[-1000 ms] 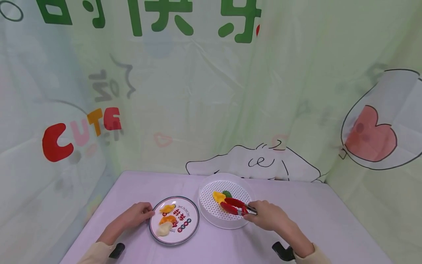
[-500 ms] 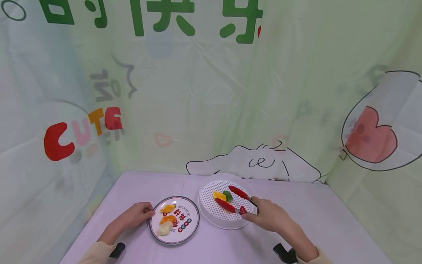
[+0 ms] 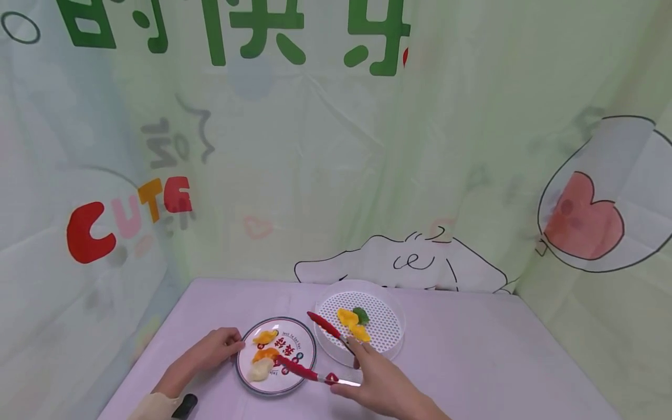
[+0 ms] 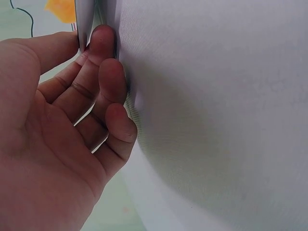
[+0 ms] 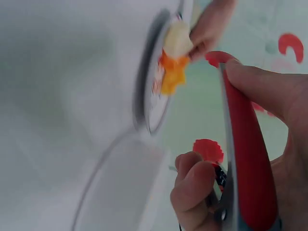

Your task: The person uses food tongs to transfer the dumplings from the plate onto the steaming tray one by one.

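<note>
My left hand holds the near-left rim of a white plate with a dark edge, the thumb on top and fingers at the edge. On that plate lie three dumpling-shaped pieces: a yellow one, an orange one and a white one. My right hand grips red-tipped metal tongs, their arms spread wide with nothing between them. One tip overlaps the orange piece in the head view; the other hangs near the gap beside the steamer basket.
The white perforated basket stands right of the plate. Inside it are two yellow dumpling-shaped pieces and a green one. The pale purple table ends at a printed curtain behind and at both sides.
The tongs spread apart over the basket, uncovering a yellow piece there. My right hand then carried them left and nearer, over the plate. My left hand stays at the rim.
</note>
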Action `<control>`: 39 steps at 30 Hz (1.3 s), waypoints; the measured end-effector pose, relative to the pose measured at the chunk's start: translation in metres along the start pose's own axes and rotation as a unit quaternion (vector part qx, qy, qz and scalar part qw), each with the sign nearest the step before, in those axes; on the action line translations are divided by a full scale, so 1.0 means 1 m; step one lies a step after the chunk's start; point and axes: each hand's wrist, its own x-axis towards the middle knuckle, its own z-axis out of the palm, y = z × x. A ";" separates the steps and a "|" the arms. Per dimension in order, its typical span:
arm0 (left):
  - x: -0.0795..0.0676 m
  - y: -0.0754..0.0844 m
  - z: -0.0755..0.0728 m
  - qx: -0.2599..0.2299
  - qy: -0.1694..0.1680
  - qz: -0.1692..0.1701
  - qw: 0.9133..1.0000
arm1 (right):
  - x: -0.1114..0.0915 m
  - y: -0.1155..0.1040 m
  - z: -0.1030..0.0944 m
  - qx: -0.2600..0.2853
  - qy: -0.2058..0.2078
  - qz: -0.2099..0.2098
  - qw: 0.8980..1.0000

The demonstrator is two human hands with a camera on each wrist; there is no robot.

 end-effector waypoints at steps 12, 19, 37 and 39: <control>-0.001 0.001 0.002 -0.001 0.009 -0.005 1.000 | 0.008 -0.025 0.045 0.011 -0.089 -0.006 0.996; -0.003 0.002 0.001 -0.007 0.008 -0.002 1.000 | 0.015 -0.028 0.047 -0.022 -0.078 -0.014 0.997; 0.002 -0.002 0.001 -0.001 0.001 -0.004 1.000 | 0.017 -0.024 0.047 -0.061 -0.035 -0.063 0.996; 0.002 -0.001 0.001 0.000 0.002 -0.002 1.000 | 0.016 -0.024 0.046 -0.059 -0.036 -0.062 0.996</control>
